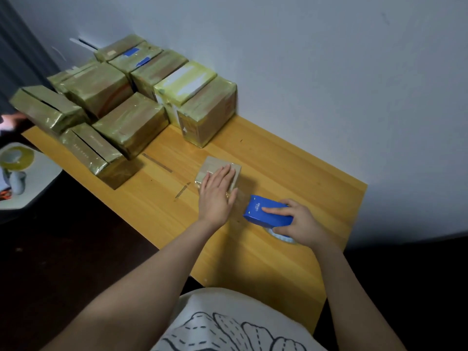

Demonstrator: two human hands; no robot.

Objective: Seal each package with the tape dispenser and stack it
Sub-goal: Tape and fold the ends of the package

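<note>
Head: tape dispenser [268, 220] points at package [214, 162].

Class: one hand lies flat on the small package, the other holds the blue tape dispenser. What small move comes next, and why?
Probably tilt the tape dispenser to cut the tape: the left hand presses flat on the small package, the right hand grips the dispenser just beside it, and a glossy strip seems to span the gap.
</note>
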